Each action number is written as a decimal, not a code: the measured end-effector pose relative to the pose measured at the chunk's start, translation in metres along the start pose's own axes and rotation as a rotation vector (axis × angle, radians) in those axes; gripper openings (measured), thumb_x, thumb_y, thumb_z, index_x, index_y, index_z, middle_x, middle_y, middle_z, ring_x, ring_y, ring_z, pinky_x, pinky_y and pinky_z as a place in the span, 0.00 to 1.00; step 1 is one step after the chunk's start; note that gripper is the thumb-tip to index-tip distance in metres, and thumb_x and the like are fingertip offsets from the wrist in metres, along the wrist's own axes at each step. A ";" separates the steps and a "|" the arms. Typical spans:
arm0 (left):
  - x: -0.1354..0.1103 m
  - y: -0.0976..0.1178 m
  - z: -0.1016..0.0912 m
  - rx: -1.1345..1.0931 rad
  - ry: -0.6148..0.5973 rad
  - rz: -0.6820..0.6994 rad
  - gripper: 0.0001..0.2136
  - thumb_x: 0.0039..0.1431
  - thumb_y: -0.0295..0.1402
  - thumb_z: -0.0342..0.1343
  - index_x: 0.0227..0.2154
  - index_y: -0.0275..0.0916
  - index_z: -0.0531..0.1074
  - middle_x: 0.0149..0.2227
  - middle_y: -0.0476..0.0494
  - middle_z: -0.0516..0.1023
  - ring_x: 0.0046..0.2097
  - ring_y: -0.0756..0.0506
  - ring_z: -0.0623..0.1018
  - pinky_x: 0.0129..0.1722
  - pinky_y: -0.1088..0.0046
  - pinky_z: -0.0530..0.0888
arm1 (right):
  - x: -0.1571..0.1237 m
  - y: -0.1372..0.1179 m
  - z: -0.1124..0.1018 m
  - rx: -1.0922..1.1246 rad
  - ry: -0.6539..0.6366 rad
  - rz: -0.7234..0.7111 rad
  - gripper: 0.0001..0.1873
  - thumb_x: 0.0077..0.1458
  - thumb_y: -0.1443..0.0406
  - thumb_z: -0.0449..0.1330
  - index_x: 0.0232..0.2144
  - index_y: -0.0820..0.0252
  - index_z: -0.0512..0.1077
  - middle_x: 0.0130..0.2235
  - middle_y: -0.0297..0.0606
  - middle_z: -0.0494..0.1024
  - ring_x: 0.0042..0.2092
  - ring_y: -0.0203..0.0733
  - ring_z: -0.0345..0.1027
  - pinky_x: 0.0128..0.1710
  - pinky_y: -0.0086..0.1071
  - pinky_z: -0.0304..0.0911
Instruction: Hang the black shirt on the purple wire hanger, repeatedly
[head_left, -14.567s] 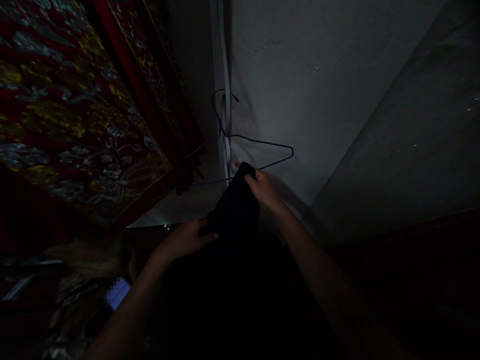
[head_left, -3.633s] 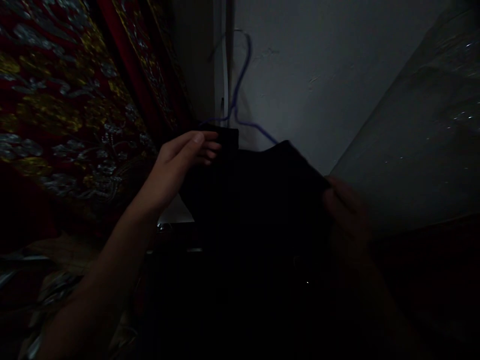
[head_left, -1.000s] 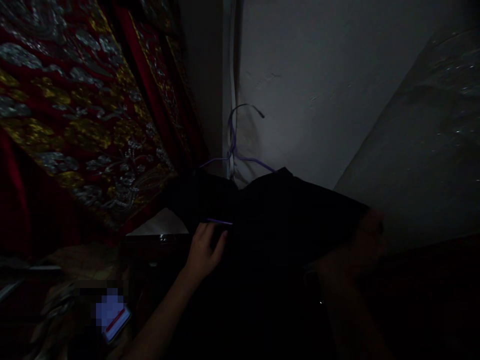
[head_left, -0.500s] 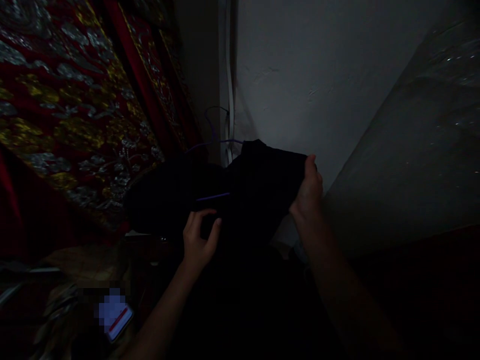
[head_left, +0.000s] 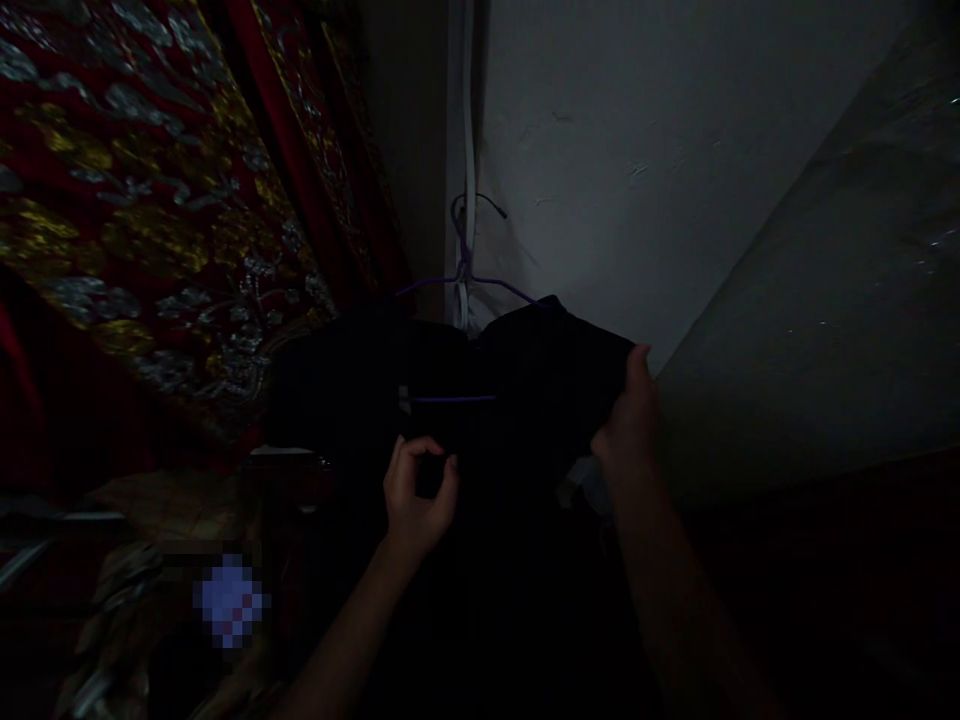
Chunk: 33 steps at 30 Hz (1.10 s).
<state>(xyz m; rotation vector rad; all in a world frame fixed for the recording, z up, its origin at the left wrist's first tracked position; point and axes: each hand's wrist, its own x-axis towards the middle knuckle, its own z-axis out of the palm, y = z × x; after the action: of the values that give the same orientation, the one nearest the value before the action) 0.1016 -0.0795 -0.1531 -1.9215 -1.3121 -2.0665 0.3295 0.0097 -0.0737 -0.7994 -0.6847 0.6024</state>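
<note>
A black garment (head_left: 525, 370) hangs on a thin purple wire hanger (head_left: 465, 275) against the pale wall, in very dim light. My left hand (head_left: 416, 495) pinches the dark cloth below the hanger's lower bar, thumb and fingers closed in a ring. My right hand (head_left: 630, 425) grips the garment's right edge near the shoulder, fingers closed on the fabric. The lower part of the garment is lost in the dark.
A red hanging cloth with gold and silver embroidery (head_left: 150, 220) fills the left side. A white cord or pipe (head_left: 469, 150) runs down the wall corner behind the hanger. A grey slanted surface (head_left: 825, 300) stands at the right. A blurred pale object (head_left: 229, 600) lies low on the left.
The garment and hanger have shifted slightly right and down. My left hand has dropped and pinched the cloth tighter. My right hand has stayed on the garment's right edge.
</note>
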 end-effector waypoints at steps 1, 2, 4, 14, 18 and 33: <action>-0.007 0.000 0.001 -0.018 -0.004 -0.049 0.07 0.58 0.26 0.60 0.37 0.41 0.68 0.33 0.50 0.72 0.35 0.49 0.76 0.40 0.70 0.75 | -0.006 0.003 -0.003 -0.012 0.011 0.025 0.28 0.59 0.43 0.58 0.45 0.60 0.76 0.47 0.45 0.80 0.51 0.50 0.76 0.52 0.48 0.72; -0.014 -0.001 0.002 -0.040 -0.005 -0.098 0.08 0.58 0.27 0.60 0.37 0.41 0.68 0.34 0.49 0.71 0.35 0.49 0.76 0.39 0.71 0.75 | -0.012 0.006 -0.006 -0.040 0.025 0.013 0.27 0.58 0.44 0.60 0.46 0.60 0.75 0.48 0.44 0.79 0.53 0.49 0.74 0.55 0.49 0.70; -0.023 -0.001 0.003 -0.102 -0.011 -0.209 0.09 0.58 0.27 0.61 0.39 0.41 0.67 0.37 0.48 0.70 0.37 0.49 0.75 0.38 0.73 0.75 | -0.028 0.012 -0.015 -0.154 0.096 -0.113 0.24 0.55 0.49 0.64 0.47 0.58 0.72 0.52 0.42 0.76 0.56 0.48 0.71 0.59 0.48 0.65; -0.039 0.012 0.012 -0.535 -0.085 -0.499 0.27 0.54 0.27 0.65 0.55 0.46 0.64 0.50 0.41 0.73 0.44 0.49 0.79 0.43 0.73 0.79 | -0.159 0.034 -0.032 -0.412 -0.727 0.319 0.15 0.64 0.52 0.56 0.32 0.55 0.69 0.32 0.34 0.72 0.36 0.41 0.68 0.39 0.33 0.64; -0.042 0.012 0.006 -0.528 -0.129 -0.542 0.24 0.54 0.25 0.65 0.52 0.43 0.66 0.45 0.41 0.77 0.45 0.47 0.81 0.44 0.72 0.80 | -0.152 0.037 -0.026 -0.553 -0.851 0.261 0.19 0.65 0.51 0.56 0.27 0.56 0.62 0.27 0.30 0.67 0.32 0.38 0.63 0.33 0.30 0.57; -0.047 0.007 -0.001 -0.457 -0.234 -0.753 0.15 0.56 0.33 0.65 0.45 0.39 0.72 0.33 0.44 0.84 0.37 0.44 0.85 0.41 0.67 0.81 | -0.132 0.028 -0.028 -0.312 -0.759 0.569 0.20 0.54 0.52 0.60 0.20 0.58 0.64 0.18 0.26 0.57 0.21 0.31 0.47 0.22 0.29 0.44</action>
<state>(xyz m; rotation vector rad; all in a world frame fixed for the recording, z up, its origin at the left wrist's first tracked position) 0.1159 -0.1081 -0.1883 -2.0991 -2.0069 -2.7370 0.2610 -0.0799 -0.1526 -1.0714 -1.2773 1.3748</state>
